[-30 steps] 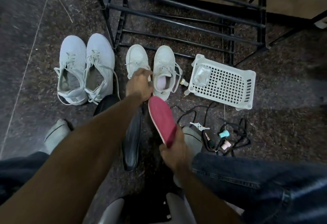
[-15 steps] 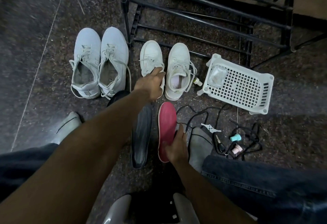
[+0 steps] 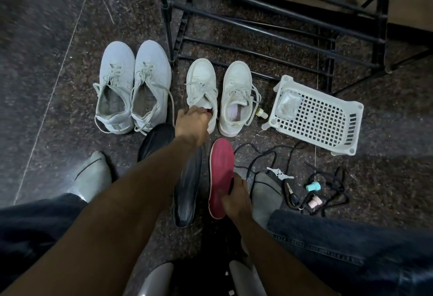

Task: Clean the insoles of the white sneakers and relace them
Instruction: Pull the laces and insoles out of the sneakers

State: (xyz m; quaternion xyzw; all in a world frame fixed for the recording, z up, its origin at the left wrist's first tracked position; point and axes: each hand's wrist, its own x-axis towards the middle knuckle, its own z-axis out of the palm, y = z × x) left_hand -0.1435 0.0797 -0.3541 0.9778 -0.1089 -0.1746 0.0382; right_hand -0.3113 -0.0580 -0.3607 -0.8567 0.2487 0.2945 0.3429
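Note:
Two small white sneakers stand side by side on the dark floor. My left hand (image 3: 192, 121) reaches into the heel opening of the left white sneaker (image 3: 202, 82), fingers curled on a red insole edge inside it. The right white sneaker (image 3: 237, 94) shows a pale insole inside and loose laces. A red insole (image 3: 221, 167) lies flat on the floor below them, and my right hand (image 3: 235, 198) grips its near end. A black insole (image 3: 187, 197) lies to its left, partly under my left forearm.
A larger pale grey pair of sneakers (image 3: 133, 85) stands to the left. A white perforated basket (image 3: 316, 117) lies on the right, a small bottle (image 3: 261, 113) beside it. Black laces (image 3: 269, 155), keys (image 3: 280, 174) and small caps lie near my right knee. A black metal rack (image 3: 257, 26) stands behind.
My right hand lowered the red insole from tilted in the air to flat on the floor. My left hand moved from the sneaker's tongue into its heel opening.

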